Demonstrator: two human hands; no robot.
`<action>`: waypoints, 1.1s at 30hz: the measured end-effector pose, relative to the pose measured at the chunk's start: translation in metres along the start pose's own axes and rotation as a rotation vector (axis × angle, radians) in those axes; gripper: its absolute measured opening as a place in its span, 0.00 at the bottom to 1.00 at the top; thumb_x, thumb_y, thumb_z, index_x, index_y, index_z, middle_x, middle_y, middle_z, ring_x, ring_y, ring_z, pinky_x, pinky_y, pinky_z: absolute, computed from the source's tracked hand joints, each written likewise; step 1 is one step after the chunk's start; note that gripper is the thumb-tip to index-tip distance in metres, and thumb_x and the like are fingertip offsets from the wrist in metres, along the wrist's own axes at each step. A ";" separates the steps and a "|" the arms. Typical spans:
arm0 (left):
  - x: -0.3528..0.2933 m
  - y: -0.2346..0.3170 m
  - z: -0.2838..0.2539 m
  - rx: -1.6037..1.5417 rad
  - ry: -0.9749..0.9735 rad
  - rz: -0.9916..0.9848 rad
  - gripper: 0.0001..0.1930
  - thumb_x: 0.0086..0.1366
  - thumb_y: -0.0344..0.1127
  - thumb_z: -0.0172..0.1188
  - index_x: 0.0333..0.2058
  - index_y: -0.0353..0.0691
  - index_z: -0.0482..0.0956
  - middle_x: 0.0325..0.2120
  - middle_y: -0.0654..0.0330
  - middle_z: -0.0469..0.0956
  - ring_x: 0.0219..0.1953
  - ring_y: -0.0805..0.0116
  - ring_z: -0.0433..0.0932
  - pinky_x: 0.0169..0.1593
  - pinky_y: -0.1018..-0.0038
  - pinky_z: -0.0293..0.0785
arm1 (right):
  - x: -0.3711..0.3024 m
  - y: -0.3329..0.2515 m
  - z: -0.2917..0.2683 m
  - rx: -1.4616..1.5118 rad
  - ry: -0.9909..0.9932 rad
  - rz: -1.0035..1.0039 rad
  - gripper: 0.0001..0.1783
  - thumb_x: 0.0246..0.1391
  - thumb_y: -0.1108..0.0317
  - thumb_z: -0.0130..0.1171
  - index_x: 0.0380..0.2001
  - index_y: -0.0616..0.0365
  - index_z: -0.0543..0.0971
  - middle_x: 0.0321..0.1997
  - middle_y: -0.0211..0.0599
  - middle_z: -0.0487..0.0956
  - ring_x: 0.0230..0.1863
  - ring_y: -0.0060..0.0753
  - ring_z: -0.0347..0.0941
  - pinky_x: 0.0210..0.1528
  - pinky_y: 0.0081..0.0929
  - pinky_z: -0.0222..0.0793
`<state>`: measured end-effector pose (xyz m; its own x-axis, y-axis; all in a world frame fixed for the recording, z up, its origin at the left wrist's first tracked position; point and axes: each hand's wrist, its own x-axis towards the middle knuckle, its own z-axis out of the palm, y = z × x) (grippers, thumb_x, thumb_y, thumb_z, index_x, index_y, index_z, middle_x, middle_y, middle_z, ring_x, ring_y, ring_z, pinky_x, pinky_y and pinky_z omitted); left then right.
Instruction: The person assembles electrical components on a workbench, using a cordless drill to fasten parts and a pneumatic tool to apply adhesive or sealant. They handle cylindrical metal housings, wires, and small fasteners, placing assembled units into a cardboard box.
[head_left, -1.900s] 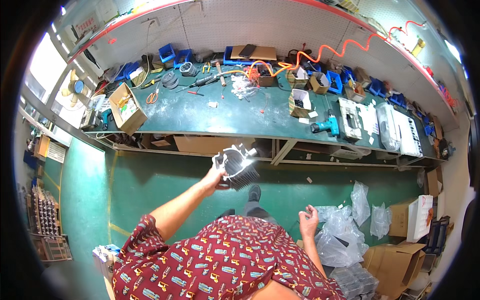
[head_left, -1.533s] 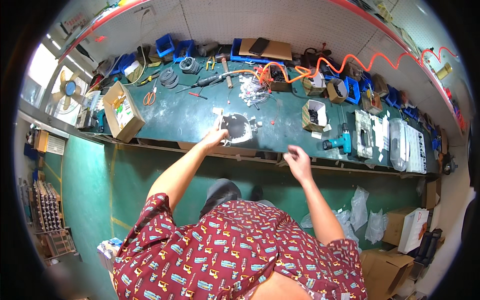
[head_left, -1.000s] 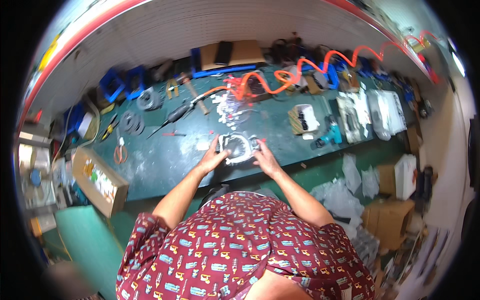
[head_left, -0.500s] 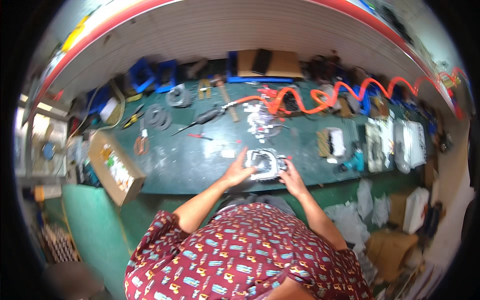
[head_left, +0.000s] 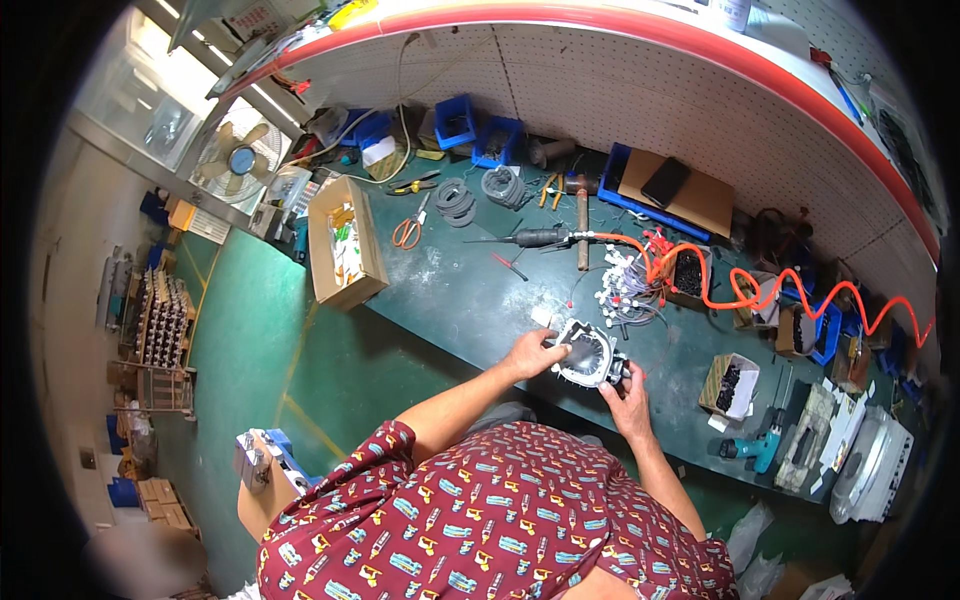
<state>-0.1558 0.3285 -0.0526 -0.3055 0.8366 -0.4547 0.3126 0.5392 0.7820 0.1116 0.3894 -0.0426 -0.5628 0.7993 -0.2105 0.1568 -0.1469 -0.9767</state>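
Above the near edge of the bench I hold a pale, ring-shaped housing (head_left: 587, 353) with a dark hollow middle. My left hand (head_left: 530, 353) grips its left rim, thumb pressed on top. At its right side my right hand (head_left: 627, 400) is closed on it, next to a small dark part (head_left: 619, 371) at that edge. Whether this dark part is fixed to the housing I cannot tell. Just beyond lies a bundle of thin wires (head_left: 625, 290) with white and red connectors.
An air tool (head_left: 540, 238) on a coiled orange hose (head_left: 745, 288), a hammer (head_left: 583, 235) and orange-handled scissors (head_left: 409, 230) lie farther back. A cardboard box (head_left: 350, 290) of small parts stands left. Right are a small box of black parts (head_left: 735, 385) and a teal drill (head_left: 757, 448).
My view has swung leftward, so the bench now slants and more floor shows on the left. Both hands still hold the housing, which now appears tilted and farther right in the picture.
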 end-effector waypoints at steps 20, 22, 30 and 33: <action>0.179 -0.134 -0.233 -0.234 0.746 -0.133 0.17 0.61 0.45 0.71 0.36 0.34 0.86 0.32 0.50 0.87 0.36 0.57 0.86 0.45 0.62 0.80 | -0.017 -0.028 0.034 0.033 0.348 0.253 0.43 0.61 0.73 0.60 0.73 0.60 0.50 0.48 0.41 0.78 0.36 0.21 0.74 0.35 0.22 0.73; 0.211 -0.131 -0.278 -0.203 0.829 -0.088 0.20 0.59 0.47 0.72 0.40 0.35 0.86 0.35 0.48 0.87 0.41 0.54 0.86 0.48 0.61 0.80 | -0.027 -0.028 0.039 -0.008 0.474 0.308 0.42 0.61 0.73 0.59 0.74 0.56 0.51 0.51 0.45 0.78 0.41 0.25 0.75 0.38 0.24 0.76; 0.279 -0.103 -0.358 0.120 0.751 -0.327 0.22 0.60 0.45 0.72 0.48 0.39 0.84 0.45 0.44 0.84 0.51 0.44 0.83 0.54 0.55 0.78 | -0.080 -0.045 0.077 -0.092 0.921 0.366 0.38 0.64 0.68 0.59 0.73 0.54 0.55 0.58 0.48 0.78 0.48 0.31 0.77 0.37 0.29 0.80; 0.282 -0.096 -0.363 0.174 0.729 -0.333 0.19 0.61 0.43 0.71 0.46 0.38 0.84 0.45 0.44 0.84 0.50 0.43 0.83 0.53 0.55 0.78 | -0.087 -0.053 0.092 -0.112 0.976 0.389 0.37 0.65 0.67 0.58 0.72 0.56 0.55 0.57 0.45 0.79 0.46 0.33 0.78 0.37 0.31 0.81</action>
<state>-0.5985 0.4773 -0.1014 -0.8963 0.3890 -0.2131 0.2190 0.8060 0.5500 0.0779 0.2737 0.0237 0.4310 0.8380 -0.3346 0.2880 -0.4792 -0.8292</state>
